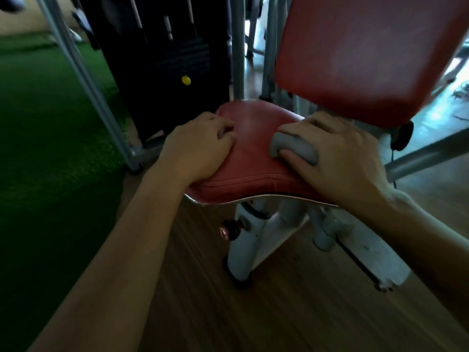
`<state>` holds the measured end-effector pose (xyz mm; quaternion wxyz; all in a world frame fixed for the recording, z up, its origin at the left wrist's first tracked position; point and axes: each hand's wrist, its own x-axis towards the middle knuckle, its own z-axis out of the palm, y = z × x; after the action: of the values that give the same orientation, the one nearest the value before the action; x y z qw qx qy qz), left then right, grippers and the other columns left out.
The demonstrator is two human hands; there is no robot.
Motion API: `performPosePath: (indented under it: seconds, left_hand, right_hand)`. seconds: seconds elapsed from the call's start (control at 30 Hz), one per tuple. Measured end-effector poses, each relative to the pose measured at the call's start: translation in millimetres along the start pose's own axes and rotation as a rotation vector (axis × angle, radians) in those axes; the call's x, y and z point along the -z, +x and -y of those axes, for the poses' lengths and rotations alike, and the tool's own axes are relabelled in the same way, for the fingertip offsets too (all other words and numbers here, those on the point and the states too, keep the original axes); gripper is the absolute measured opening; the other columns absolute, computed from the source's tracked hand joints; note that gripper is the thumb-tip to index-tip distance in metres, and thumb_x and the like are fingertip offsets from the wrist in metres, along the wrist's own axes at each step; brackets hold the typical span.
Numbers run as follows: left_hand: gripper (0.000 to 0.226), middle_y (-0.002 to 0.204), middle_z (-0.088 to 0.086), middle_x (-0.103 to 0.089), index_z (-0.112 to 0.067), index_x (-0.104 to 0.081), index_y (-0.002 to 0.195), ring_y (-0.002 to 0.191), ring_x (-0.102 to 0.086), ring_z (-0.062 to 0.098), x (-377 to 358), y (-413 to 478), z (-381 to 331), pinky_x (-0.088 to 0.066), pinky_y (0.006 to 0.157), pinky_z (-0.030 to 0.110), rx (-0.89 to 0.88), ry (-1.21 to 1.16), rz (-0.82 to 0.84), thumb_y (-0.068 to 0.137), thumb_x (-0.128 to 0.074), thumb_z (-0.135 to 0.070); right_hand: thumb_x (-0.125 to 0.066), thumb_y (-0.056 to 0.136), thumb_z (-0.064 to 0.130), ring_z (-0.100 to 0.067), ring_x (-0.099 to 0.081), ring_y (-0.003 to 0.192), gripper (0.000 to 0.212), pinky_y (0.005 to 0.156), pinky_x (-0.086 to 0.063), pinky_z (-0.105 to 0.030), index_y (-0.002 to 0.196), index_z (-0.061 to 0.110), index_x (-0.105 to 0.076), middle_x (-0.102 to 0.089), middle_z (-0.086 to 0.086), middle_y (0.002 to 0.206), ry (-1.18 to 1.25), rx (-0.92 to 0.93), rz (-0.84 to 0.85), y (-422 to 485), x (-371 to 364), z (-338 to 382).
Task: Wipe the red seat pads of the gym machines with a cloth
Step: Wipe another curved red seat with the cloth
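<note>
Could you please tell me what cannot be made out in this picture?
Head view:
Grey cloth: mostly covered by the right hand.
Seat pad: right side hidden under that hand.
Back pad: top cut off by the frame edge, surface blurred.
Left hand: fingers curled under; grip on the pad unclear.
Weight stack: too dark to read.

red seat pad (251, 158): level, creased, left edge gripped by left hand (203, 148) | grey cloth (297, 148): bunched, gripped beneath right hand (337, 153), pressed on pad

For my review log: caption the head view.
Right hand grips cloth on red seat pad; left hand rests on its edge.
</note>
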<state>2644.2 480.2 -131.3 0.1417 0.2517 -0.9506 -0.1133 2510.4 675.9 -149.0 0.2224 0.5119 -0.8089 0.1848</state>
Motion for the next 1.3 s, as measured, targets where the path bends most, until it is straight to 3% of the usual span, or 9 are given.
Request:
performPosePath:
  seconds: [0.1,0.27,0.4,0.57,0.73,0.87,1.03,1.2,1.3]
  left_hand:
    - [0.035,0.141,-0.006,-0.055,-0.034,-0.061,0.134,0.127,-0.052,0.019,0,0,2,-0.036,0.101,0.032,-0.059,-0.059,-0.028,0.102,-0.049,-0.039]
    - [0.023,0.126,-0.015,-0.063,-0.038,-0.071,0.118,0.115,-0.055,0.007,7,-4,6,-0.037,0.094,0.026,-0.078,-0.279,-0.012,0.098,-0.062,-0.033]
    - [0.024,0.132,-0.017,-0.062,-0.042,-0.07,0.119,0.123,-0.054,0.007,14,-6,16,-0.041,0.111,0.039,-0.104,-0.328,0.134,0.099,-0.061,-0.031]
    - [0.024,0.13,-0.016,-0.062,-0.04,-0.071,0.121,0.119,-0.056,0.007,15,-10,20,-0.045,0.107,0.037,-0.132,-0.351,0.104,0.1,-0.061,-0.036]
    - [0.02,0.126,-0.018,-0.065,-0.041,-0.072,0.115,0.116,-0.058,0.006,11,-13,20,-0.046,0.105,0.034,-0.15,-0.367,0.044,0.098,-0.062,-0.036]
    - [0.021,0.127,-0.018,-0.064,-0.041,-0.072,0.117,0.117,-0.057,0.006,10,-12,22,-0.044,0.102,0.027,-0.173,-0.36,0.039,0.099,-0.061,-0.036]
    - [0.019,0.12,-0.017,-0.068,-0.039,-0.073,0.113,0.111,-0.061,0.004,7,-12,25,-0.048,0.103,0.036,-0.187,-0.4,0.002,0.098,-0.063,-0.035]
    - [0.019,0.118,-0.016,-0.068,-0.039,-0.073,0.113,0.109,-0.061,0.005,7,-13,25,-0.049,0.102,0.039,-0.187,-0.408,0.01,0.098,-0.062,-0.035]
    - [0.019,0.121,-0.017,-0.067,-0.039,-0.073,0.113,0.113,-0.06,0.005,5,-13,26,-0.047,0.104,0.038,-0.197,-0.404,0.002,0.099,-0.062,-0.035]
  right_hand:
    - [-0.052,0.097,0.053,-0.011,-0.062,0.11,0.033,0.086,-0.051,-0.032,0.124,0.041,-0.065,-0.064,0.014,0.121,0.075,0.015,-0.157,-20,1,17]
    - [-0.063,0.095,0.038,0.0,-0.057,0.096,0.025,0.08,-0.042,-0.011,0.118,0.029,-0.067,-0.061,0.014,0.114,0.348,-0.019,-0.335,-60,7,53]
    - [-0.066,0.094,0.036,0.003,-0.056,0.092,0.027,0.07,-0.052,-0.021,0.12,0.029,-0.067,-0.057,0.016,0.113,0.414,-0.087,-0.355,-75,-6,73]
    - [-0.075,0.086,0.024,-0.008,-0.059,0.088,0.028,0.062,-0.053,-0.029,0.114,0.024,-0.072,-0.059,0.004,0.108,0.415,-0.192,-0.504,-78,-37,100]
    - [-0.073,0.087,0.025,-0.011,-0.06,0.094,0.022,0.07,-0.048,-0.021,0.109,0.024,-0.073,-0.056,0.004,0.111,0.492,-0.238,-0.518,-81,-60,144]
    - [-0.078,0.085,0.022,-0.008,-0.059,0.086,0.023,0.064,-0.052,-0.025,0.108,0.022,-0.074,-0.056,0.006,0.105,0.458,-0.21,-0.526,-81,-56,125]
    - [-0.078,0.086,0.019,-0.004,-0.052,0.076,0.019,0.062,-0.043,-0.015,0.104,0.017,-0.077,-0.053,0.007,0.094,0.487,-0.412,-0.633,-73,-59,138]
    - [-0.077,0.088,0.021,-0.007,-0.053,0.075,0.013,0.058,-0.046,-0.021,0.101,0.021,-0.076,-0.054,0.004,0.092,0.444,-0.252,-0.621,-75,-62,144]
    - [-0.077,0.086,0.021,-0.002,-0.044,0.074,0.017,0.058,-0.042,-0.016,0.104,0.019,-0.076,-0.048,0.008,0.094,0.466,-0.424,-0.653,-73,-55,125]
